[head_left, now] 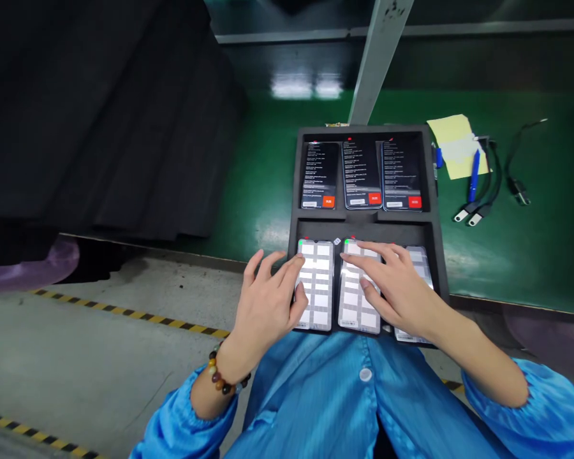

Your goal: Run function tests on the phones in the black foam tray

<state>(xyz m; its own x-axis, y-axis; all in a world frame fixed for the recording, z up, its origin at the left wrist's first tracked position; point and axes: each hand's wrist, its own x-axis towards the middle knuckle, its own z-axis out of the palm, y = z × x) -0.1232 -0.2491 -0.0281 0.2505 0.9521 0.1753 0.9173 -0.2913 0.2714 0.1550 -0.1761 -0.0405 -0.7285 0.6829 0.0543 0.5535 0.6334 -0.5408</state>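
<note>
A black foam tray [363,217] straddles the front edge of the green bench and holds two rows of smartphones. In the near row, the left phone [318,299] and the middle phone [351,312] show bright screens of white and grey blocks. My left hand [270,299] has its fingers apart at the left phone's left edge. Over the middle phone, my right hand [397,284] spreads its fingers near the upper screen. It partly covers the right phone [418,255]. The far-row phones [318,172] have dark screens with lines of text and red or orange blocks.
Right of the tray lie a yellow paper [452,134], a blue pen [474,175] and short black cables with white-tipped plugs [469,215]. A grey metal post [377,60] rises behind the tray. Black cloth [124,115] hangs at the left, beside the green bench [263,172].
</note>
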